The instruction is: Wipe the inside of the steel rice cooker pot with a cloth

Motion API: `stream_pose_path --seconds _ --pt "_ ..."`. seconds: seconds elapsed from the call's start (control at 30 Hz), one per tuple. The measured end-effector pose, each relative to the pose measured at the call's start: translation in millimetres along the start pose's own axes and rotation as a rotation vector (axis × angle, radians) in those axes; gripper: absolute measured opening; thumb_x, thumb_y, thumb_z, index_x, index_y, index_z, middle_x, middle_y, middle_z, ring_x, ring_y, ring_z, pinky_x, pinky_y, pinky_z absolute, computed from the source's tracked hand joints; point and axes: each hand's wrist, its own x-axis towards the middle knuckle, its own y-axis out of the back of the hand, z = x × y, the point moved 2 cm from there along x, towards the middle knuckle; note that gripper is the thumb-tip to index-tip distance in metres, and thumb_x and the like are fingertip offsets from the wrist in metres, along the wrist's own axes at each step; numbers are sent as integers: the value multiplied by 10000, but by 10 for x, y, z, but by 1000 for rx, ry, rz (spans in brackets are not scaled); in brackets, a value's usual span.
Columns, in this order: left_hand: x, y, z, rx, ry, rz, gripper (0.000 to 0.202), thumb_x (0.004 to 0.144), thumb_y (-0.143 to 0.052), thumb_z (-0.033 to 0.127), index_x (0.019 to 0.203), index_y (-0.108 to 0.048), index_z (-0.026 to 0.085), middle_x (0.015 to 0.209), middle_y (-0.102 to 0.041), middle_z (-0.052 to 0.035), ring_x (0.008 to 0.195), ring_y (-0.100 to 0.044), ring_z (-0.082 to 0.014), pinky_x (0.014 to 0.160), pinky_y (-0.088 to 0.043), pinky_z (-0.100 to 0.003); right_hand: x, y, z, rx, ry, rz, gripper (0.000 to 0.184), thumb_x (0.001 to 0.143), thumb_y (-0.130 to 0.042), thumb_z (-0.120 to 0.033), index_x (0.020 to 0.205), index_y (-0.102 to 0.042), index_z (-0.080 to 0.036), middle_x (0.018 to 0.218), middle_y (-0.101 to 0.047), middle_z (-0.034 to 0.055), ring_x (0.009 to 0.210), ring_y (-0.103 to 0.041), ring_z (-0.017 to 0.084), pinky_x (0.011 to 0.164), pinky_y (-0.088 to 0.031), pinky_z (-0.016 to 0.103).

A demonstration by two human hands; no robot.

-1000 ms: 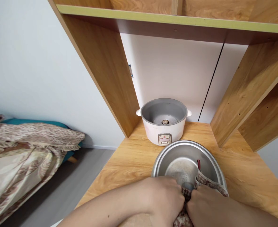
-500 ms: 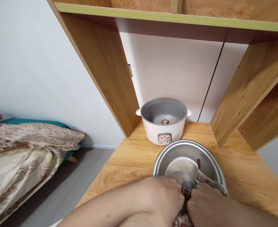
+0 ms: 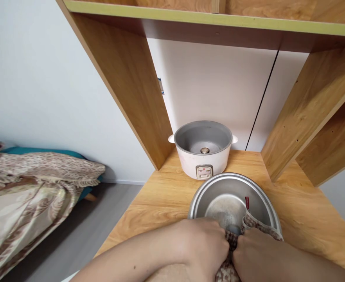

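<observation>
At the front of the wooden desk sits a round metal pot, with a little water or a wet patch in its bottom. Over its near side, both fists grip a brown patterned cloth with a small red tag. My left hand is closed on the cloth's left part. My right hand is closed on it just to the right, close to the other fist. The cloth drapes over the pot's right rim, and some hangs between and below the hands. My fingers are mostly turned away from view.
Behind the pot stands a white rice cooker body, lidless, its grey inside showing. Wooden uprights flank it, with a shelf overhead. To the left, a patterned cover lies over teal furniture on the grey floor.
Almost nothing differs. Both fists stay on the cloth over the pot, and the view has shifted very slightly.
</observation>
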Motion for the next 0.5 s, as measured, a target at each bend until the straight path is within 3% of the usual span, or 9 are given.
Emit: stream_pose_path --seconds 0.13,0.23,0.37,0.5 --pt "-1 27 16 13 17 -21 311 689 -813 515 733 -797 207 595 -725 -61 472 -572 -231 559 -506 -383 16 -77 47 81 41 112 287 1001 -642 -332 845 -861 -234 796 -845 49 666 -701 210 626 -438 340" --pt "11 16 4 20 16 -24 320 680 -827 512 731 -797 198 596 -726 -69 479 -586 -234 565 -517 -382 12 -43 22 17 37 59 303 1025 -638 -325 871 -867 -201 851 -860 74 692 -711 213 647 -435 348" --pt "38 -26 -29 -1 -26 37 369 650 -842 530 554 -652 229 490 -633 -47 409 -515 -211 505 -473 -377 1 56 -39 -51 4 6 306 1052 -636 -315 929 -868 -158 943 -875 91 728 -728 212 606 -377 380" --pt "43 -67 -41 19 -32 60 400 667 -810 546 521 -586 249 458 -597 -31 397 -487 -208 513 -480 -383 4 21 -33 -33 1 79 291 1015 -679 -338 836 -848 -183 811 -842 71 636 -675 202 584 -356 373"
